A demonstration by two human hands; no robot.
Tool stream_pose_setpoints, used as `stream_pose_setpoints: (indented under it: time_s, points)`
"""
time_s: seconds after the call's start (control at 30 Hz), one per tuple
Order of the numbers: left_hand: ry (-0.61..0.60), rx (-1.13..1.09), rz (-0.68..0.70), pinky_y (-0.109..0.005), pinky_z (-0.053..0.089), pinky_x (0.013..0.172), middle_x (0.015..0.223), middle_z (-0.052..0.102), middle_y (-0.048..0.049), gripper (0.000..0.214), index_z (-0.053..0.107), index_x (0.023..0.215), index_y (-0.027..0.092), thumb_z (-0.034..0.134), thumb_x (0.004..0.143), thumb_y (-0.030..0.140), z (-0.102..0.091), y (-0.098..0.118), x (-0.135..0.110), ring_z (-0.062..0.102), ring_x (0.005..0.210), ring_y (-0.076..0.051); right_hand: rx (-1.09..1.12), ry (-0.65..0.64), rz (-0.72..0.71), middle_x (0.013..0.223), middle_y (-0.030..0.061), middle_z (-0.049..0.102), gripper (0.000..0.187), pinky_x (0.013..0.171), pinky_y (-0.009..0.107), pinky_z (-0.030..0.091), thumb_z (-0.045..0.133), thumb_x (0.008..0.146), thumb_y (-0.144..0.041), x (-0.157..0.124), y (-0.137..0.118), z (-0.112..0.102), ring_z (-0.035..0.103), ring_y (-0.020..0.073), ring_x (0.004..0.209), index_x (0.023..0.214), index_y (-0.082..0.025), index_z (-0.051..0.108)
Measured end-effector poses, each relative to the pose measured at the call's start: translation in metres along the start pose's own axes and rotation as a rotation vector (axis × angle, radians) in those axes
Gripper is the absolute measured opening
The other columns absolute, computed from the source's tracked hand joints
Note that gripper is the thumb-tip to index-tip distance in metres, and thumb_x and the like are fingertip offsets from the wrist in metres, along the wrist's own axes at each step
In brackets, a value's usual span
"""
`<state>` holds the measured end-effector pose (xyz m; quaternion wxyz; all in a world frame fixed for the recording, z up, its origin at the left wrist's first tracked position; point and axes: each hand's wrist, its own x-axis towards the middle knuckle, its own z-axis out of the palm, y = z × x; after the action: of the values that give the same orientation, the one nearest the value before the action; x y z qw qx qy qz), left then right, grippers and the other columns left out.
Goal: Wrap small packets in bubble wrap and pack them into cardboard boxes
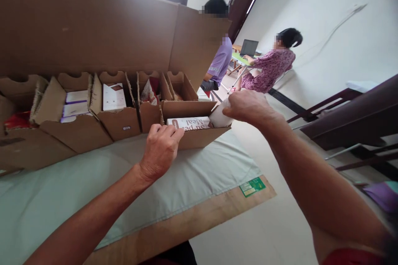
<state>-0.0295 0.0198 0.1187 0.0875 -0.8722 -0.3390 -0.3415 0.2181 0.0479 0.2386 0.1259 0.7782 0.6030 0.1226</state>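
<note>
An open cardboard box [202, 143] stands at the right end of a row on the table. Inside it lies a white carton [189, 122] printed "Su-per Meal". My left hand [161, 147] has its fingers curled over the box's near left corner, closed on the cardboard. My right hand [250, 105] is closed around the upper end of a whitish, rounded item [220, 115], whose lower part sits at the box's right end. Its exact kind cannot be made out, and my fingers hide its top.
Several cardboard bins [118, 122] with packets and cartons extend leftward, before a tall cardboard panel [93, 25]. A pale green cloth [124, 182] covers the wooden table [199, 223]. Beyond are a person in purple [222, 60] and a seated person [270, 64] at a laptop [248, 48].
</note>
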Motion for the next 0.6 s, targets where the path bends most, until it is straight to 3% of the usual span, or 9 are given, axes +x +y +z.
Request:
stream_pose_setpoints:
  time_s: [0.17,0.3,0.6]
  points:
    - [0.003,0.005,-0.024,-0.039,0.039,0.077,0.087,0.073,-0.0069,0.026,0.07,0.098,0.018,0.046,0.099,0.01,0.0,0.001,0.0,0.064,0.08,-0.022,-0.018,-0.114,-0.036,0.116,0.0232,0.075,0.048,0.093,0.038,0.051,0.068,0.083,-0.035,0.002,-0.015,0.008,0.068,0.0361,0.114,0.124,-0.01,0.073]
    - [-0.019,-0.004,-0.029,-0.039,0.04,0.077,0.086,0.072,-0.007,0.024,0.071,0.097,0.019,0.048,0.097,0.009,-0.001,0.0,0.001,0.063,0.08,-0.023,-0.004,-0.12,-0.035,0.119,0.0241,0.074,0.049,0.093,0.038,0.052,0.065,0.084,-0.033,0.003,-0.024,0.016,0.068,0.0363,0.116,0.126,-0.009,0.072]
    - [-0.027,-0.019,-0.055,-0.04,0.04,0.076,0.087,0.07,-0.008,0.025,0.071,0.098,0.019,0.048,0.096,0.009,0.001,0.002,0.001,0.063,0.082,-0.024,-0.014,-0.259,-0.107,0.128,0.0228,0.072,0.045,0.092,0.037,0.053,0.054,0.092,-0.03,-0.002,-0.019,0.014,0.068,0.0344,0.12,0.129,-0.01,0.07]
